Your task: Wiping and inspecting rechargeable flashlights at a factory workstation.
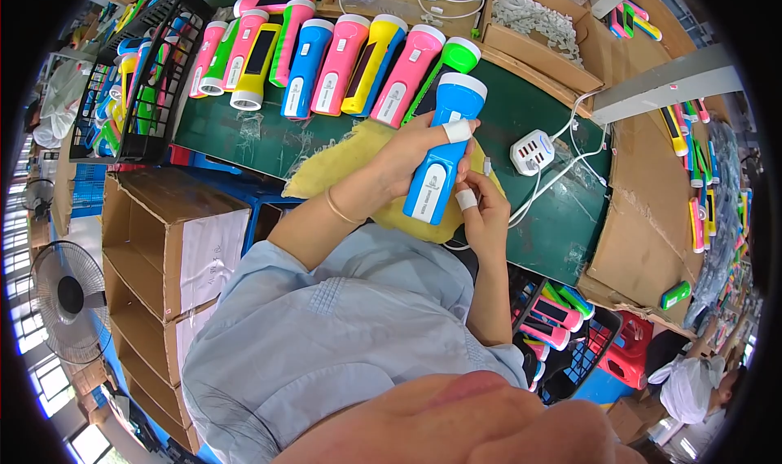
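A blue flashlight (444, 150) with a white head and white label panels is tilted across the middle. My left hand (407, 154) is wrapped round its body, the taped thumb lying over the front. My right hand (485, 215) is at the flashlight's right edge, fingers bent together, with tape on the thumb. A small whitish tip (487, 165) shows by its fingers; whatever they pinch is hidden. Beneath both hands a yellow cloth pad (326, 171) lies on the green table (252, 142). Beyond it stands a row of pink, blue, yellow and green flashlights (340, 65).
A white multi-port USB charger (532, 152) with cables sits right of my hands. Cardboard trays (562, 69) hold cables and small white parts. Black crates of flashlights stand at left (134, 146) and lower right (599, 342). Cardboard shelves (179, 219) and a fan (69, 295) are at left.
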A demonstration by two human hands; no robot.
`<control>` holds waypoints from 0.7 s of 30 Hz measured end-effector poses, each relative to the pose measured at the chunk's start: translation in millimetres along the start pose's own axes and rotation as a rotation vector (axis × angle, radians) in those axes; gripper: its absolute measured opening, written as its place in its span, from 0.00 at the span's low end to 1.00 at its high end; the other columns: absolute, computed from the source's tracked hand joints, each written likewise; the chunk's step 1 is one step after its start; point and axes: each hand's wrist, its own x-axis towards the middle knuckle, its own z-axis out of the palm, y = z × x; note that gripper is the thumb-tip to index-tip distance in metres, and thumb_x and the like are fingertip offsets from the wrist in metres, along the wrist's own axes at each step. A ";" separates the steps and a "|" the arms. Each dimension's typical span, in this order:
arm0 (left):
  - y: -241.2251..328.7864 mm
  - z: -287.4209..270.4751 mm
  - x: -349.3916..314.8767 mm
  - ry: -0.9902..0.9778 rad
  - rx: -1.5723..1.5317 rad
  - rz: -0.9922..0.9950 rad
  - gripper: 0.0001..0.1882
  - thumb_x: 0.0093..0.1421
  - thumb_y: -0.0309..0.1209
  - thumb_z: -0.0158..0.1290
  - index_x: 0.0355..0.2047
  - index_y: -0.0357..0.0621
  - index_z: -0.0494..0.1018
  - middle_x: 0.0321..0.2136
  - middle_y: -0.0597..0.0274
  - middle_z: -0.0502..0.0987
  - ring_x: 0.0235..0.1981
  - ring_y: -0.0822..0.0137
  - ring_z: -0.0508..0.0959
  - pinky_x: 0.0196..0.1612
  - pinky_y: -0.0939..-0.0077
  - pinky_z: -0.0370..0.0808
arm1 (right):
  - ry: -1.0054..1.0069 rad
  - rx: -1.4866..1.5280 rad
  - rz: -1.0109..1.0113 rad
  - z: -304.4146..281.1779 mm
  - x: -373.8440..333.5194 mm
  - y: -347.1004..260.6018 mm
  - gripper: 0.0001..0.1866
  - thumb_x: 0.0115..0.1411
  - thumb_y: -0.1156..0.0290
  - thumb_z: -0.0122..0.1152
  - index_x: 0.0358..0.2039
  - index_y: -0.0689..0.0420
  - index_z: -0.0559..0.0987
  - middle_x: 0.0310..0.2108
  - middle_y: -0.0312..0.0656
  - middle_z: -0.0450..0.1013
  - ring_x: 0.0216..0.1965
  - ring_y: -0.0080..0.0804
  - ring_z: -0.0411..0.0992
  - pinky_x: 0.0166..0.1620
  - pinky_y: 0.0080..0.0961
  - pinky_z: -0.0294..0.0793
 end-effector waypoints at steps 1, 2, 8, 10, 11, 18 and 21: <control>-0.9 0.2 0.0 0.000 -0.027 0.003 0.19 0.57 0.35 0.54 0.44 0.39 0.64 0.25 0.61 0.71 0.21 0.69 0.75 0.24 0.75 0.75 | 0.009 -0.018 -0.014 0.5 -0.9 1.0 0.10 0.54 0.81 0.54 0.39 0.64 0.75 0.29 0.39 0.73 0.28 0.20 0.70 0.32 0.17 0.69; -1.2 -0.6 0.4 -0.002 -0.027 0.002 0.19 0.57 0.35 0.54 0.44 0.39 0.64 0.25 0.61 0.71 0.21 0.69 0.75 0.24 0.75 0.75 | 0.019 -0.036 -0.028 0.6 -1.8 1.6 0.10 0.54 0.81 0.54 0.38 0.64 0.75 0.29 0.40 0.73 0.27 0.21 0.70 0.32 0.17 0.69; -0.8 -3.9 1.5 -0.042 -0.174 -0.191 0.23 0.60 0.44 0.46 0.47 0.37 0.63 0.24 0.59 0.70 0.18 0.68 0.72 0.22 0.75 0.71 | 0.027 -0.009 -0.048 2.1 -4.1 4.1 0.11 0.53 0.81 0.54 0.39 0.63 0.75 0.28 0.39 0.72 0.28 0.21 0.70 0.32 0.16 0.69; -4.7 -7.4 4.7 0.024 -0.074 -0.131 0.21 0.59 0.41 0.46 0.45 0.37 0.64 0.24 0.58 0.71 0.20 0.66 0.73 0.24 0.73 0.73 | 0.016 0.019 0.079 0.9 -5.3 2.2 0.12 0.54 0.81 0.53 0.41 0.62 0.75 0.28 0.35 0.70 0.27 0.19 0.67 0.32 0.15 0.67; -3.3 -8.7 8.3 0.032 0.020 -0.068 0.20 0.59 0.39 0.47 0.45 0.36 0.64 0.25 0.58 0.72 0.21 0.65 0.74 0.25 0.72 0.74 | 0.025 0.044 -0.035 -0.8 -1.0 -0.6 0.12 0.57 0.78 0.52 0.43 0.61 0.74 0.26 0.31 0.67 0.26 0.17 0.65 0.31 0.14 0.65; 43.8 -0.4 23.5 0.081 0.835 0.380 0.30 0.54 0.37 0.54 0.50 0.33 0.54 0.38 0.47 0.68 0.39 0.55 0.72 0.41 0.68 0.70 | 0.110 0.321 0.187 -23.4 12.6 -29.1 0.17 0.64 0.71 0.41 0.52 0.62 0.68 0.18 0.30 0.60 0.16 0.13 0.53 0.19 0.10 0.49; 59.0 15.7 24.3 0.369 1.254 0.636 0.42 0.49 0.34 0.61 0.54 0.26 0.47 0.46 0.36 0.65 0.46 0.44 0.69 0.48 0.62 0.68 | 0.069 0.482 0.179 -29.3 20.8 -24.7 0.15 0.62 0.73 0.47 0.47 0.66 0.72 0.22 0.32 0.64 0.20 0.14 0.58 0.22 0.11 0.55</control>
